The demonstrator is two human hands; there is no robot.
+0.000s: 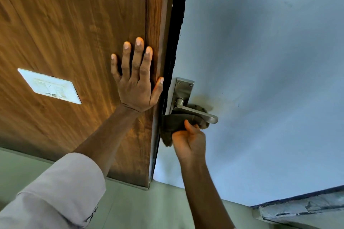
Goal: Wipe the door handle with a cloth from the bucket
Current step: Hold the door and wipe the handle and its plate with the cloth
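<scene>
A metal lever door handle [202, 114] on a steel backplate [183, 87] sticks out from the pale blue door face. A dark grey cloth [175, 124] is wrapped under and behind the lever. My right hand [189, 141] grips the cloth just below the handle, thumb up against it. My left hand [136, 78] lies flat with fingers spread on the brown wooden surface [74, 24], close to its right edge. The bucket is out of sight.
A white rectangular plate [50, 86] is fixed to the wooden surface at the left. The pale blue door face [260, 61] fills the right side. Below lie a greenish floor [149, 206] and a worn grey ledge [305, 208] at bottom right.
</scene>
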